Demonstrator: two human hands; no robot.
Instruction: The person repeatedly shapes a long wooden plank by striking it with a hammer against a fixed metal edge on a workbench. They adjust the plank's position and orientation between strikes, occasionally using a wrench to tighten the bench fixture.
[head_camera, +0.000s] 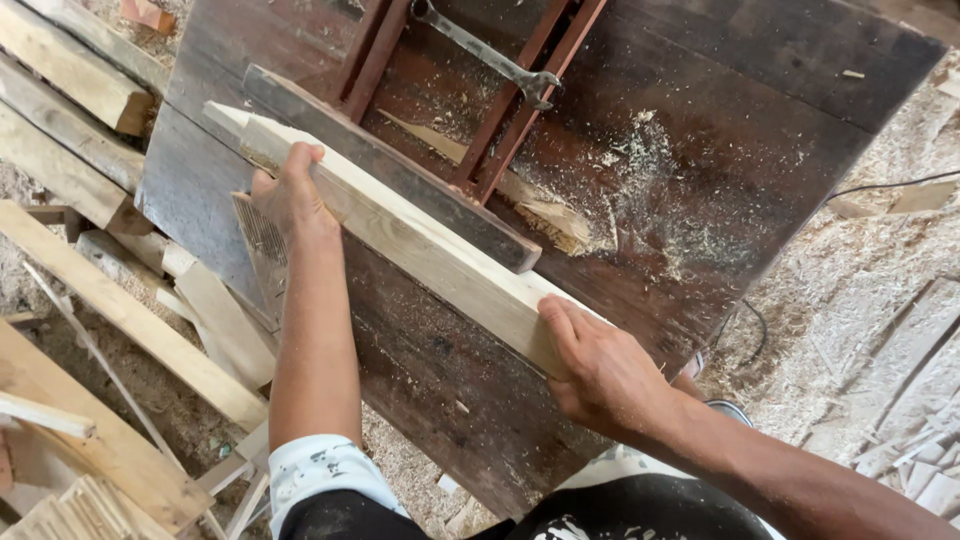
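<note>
Far left: loose timber offcuts lying on the sawdust floor, some stacked, some crossed.

Left hand is on the far end of a pale wooden plank; grip wrapped over the plank's top edge, fingers curled on it, thumb side toward the camera. A short ribbed scrap sits just under that hand, on the counter edge.

The plank lies diagonally on the dark wooden counter, running from upper left down to lower right, flat side up, its long edge pressed along a dark fence board that runs parallel just beyond it.

Beyond the fence: a reddish steel frame set in the counter's slot, with a combination spanner lying across it. A pale wood sliver sits beside the frame, and a patch of fresh sawdust is spread to its right.

Right hand is on the near end of the plank; grip closed over the end, fingers flat on the top face, palm against the end grain.

Far right: a black cable trails off the counter onto the floor shavings.
</note>
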